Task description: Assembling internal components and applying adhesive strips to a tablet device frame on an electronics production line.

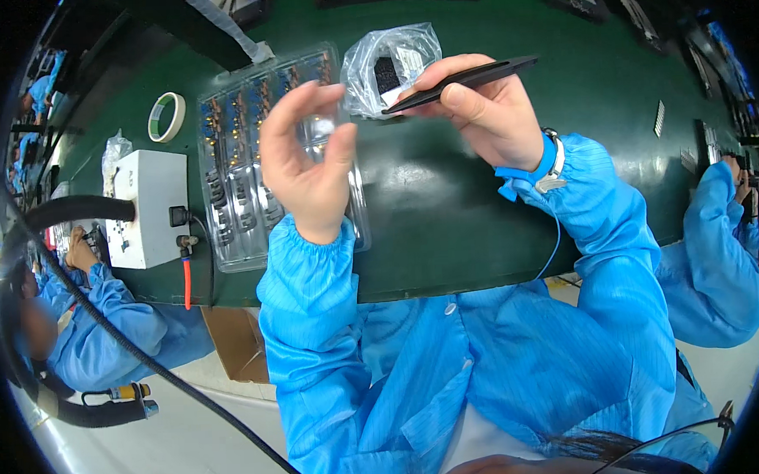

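Note:
My right hand [497, 113] holds a pair of black tweezers [482, 74] between thumb and fingers, their tips pointing left. Just beyond the tips lies a clear plastic bag [363, 64], opened out, with small black pieces [387, 76] and a white label in it. My left hand [304, 164] hovers over the right part of a clear plastic tray [254, 264], thumb and fingers curved but apart, with nothing seen between them. Rows of small parts with orange and blue bits [237, 116] fill the tray's far half; dark parts sit in its near half. My left hand hides some compartments.
A white box-shaped device [162, 208] with a black hose, a cable and a red tube stands left of the tray. Behind it lies a roll of tape [167, 117]. A blue wrist strap's cord [556, 246] hangs from my right wrist. Co-workers in blue sit on both sides.

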The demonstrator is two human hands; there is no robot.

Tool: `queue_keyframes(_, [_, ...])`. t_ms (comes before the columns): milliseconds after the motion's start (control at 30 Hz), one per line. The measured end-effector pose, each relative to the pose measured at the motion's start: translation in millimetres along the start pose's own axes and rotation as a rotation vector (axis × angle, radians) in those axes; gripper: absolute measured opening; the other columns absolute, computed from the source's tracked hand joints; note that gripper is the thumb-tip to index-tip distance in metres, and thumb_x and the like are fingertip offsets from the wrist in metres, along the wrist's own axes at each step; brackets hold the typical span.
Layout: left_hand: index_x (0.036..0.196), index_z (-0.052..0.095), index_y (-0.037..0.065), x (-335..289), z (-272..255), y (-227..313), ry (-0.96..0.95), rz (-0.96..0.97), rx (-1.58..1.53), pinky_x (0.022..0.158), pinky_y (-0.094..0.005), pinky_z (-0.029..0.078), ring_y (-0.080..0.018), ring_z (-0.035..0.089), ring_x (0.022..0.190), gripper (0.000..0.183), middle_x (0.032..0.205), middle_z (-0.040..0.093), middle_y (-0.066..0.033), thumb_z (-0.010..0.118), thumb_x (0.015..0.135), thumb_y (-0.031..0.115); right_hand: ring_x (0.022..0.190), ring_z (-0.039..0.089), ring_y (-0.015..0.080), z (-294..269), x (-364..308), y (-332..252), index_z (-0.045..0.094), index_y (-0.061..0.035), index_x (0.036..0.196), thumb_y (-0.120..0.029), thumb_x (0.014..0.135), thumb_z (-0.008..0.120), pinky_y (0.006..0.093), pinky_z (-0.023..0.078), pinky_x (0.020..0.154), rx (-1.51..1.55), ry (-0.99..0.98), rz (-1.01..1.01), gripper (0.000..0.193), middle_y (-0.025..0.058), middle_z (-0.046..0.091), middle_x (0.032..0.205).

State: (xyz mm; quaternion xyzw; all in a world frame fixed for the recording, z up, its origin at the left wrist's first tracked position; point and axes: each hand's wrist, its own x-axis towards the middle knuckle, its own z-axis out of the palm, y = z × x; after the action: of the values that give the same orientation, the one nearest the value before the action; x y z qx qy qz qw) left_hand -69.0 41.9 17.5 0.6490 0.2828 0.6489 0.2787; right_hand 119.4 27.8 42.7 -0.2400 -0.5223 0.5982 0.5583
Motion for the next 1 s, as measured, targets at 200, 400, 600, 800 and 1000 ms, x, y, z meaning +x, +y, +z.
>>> queue_keyframes(200, [0.114,0.05,0.008,-45,-57,92,0.589,-0.036,-0.797,0.088,-0.0393,0.039,-0.017,0.051,0.096,0.028,0.112,0.054,-0.0031,0.044,0.09,0.023,0.087,0.061,0.0246,96,0,13,0.057,0.0043,0.1,-0.01,0.083,0.057,0.0346,0.05,0.077,0.267,-0.117,0.138,0.022,0.0171,0.061,0.097])
queue_keyframes(400, [0.119,0.045,0.005,-142,-174,97,0.973,-0.137,-0.65,0.082,-0.0384,0.043,-0.0205,0.05,0.1,0.035,0.115,0.052,-0.0078,0.04,0.087,0.019,0.087,0.06,0.0146,238,-15,105,0.058,-0.0028,0.101,-0.021,0.083,0.061,0.0243,0.048,0.074,0.561,-0.341,0.801,0.026,0.0077,0.061,0.096])
queue_keyframes(600, [0.118,0.046,0.005,-177,-261,110,1.288,-0.131,-0.492,0.095,-0.037,0.038,-0.0222,0.048,0.105,0.033,0.121,0.048,-0.0081,0.033,0.091,0.02,0.096,0.056,0.0168,362,-21,192,0.056,-0.0061,0.104,-0.021,0.082,0.061,0.0305,0.045,0.085,0.613,-0.327,1.125,0.027,0.0085,0.058,0.1])
queue_keyframes(800, [0.118,0.046,0.006,-215,-311,113,1.268,-0.198,-0.492,0.096,-0.0356,0.038,-0.0204,0.046,0.111,0.035,0.121,0.049,-0.0058,0.028,0.092,0.021,0.103,0.051,0.0226,405,-39,189,0.055,-0.004,0.103,-0.023,0.083,0.059,0.0384,0.04,0.092,0.858,-0.34,1.194,0.028,0.009,0.059,0.1])
queue_keyframes(1000, [0.117,0.047,0.005,-236,-319,101,1.14,-0.16,-0.462,0.097,-0.0339,0.037,-0.0189,0.047,0.112,0.036,0.119,0.051,-0.0051,0.026,0.092,0.02,0.09,0.058,0.0177,403,-48,182,0.059,-0.002,0.093,-0.015,0.08,0.062,0.0312,0.048,0.082,0.825,-0.372,0.993,0.018,0.0065,0.062,0.095])
